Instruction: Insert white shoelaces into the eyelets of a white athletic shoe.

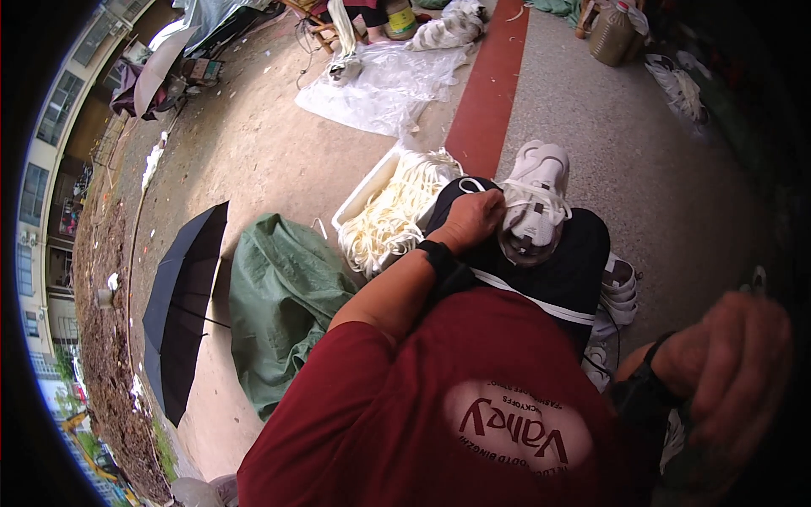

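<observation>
A white-and-grey sneaker rests on my dark-trousered lap, its toe pointing away from me. White shoelace runs across its upper. My left hand is closed at the shoe's left side, fingers pinched on the lace; a white loop shows just above the knuckles. My right hand is raised well off to the right, apart from the shoe, and smeared by motion. Its fingers are curled, and a small pale tip sticks up beyond them, too dim to name.
A white box heaped with cream laces stands beyond my left forearm. Green cloth and a dark open umbrella lie left. More white shoes sit by my right leg. Clear plastic sheeting spreads ahead, near another person.
</observation>
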A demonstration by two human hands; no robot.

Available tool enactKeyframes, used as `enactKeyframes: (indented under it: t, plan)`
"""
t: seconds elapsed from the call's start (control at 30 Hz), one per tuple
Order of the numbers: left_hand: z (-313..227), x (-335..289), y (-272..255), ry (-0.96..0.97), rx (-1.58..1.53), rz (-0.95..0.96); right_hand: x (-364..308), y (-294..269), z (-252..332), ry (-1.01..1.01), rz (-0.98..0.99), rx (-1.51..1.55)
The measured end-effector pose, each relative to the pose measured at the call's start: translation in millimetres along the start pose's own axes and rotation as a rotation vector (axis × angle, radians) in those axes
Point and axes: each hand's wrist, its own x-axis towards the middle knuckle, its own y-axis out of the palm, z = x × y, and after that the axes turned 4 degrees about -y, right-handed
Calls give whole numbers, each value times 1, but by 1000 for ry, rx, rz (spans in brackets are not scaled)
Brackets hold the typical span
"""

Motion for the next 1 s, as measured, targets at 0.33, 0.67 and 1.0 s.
enactKeyframes:
  t: [0.33,0.67,1.0]
  plan:
    - [3,-5,-9,-42,-29,13,-143,-13,-74,466,-1512,208]
    - [-10,-3,-15,-84,-76,-235,-177,-24,-88,434,-1380,133]
    - [-23,10,-8,250,-19,-78,-229,-41,-144,795,-461,-1470]
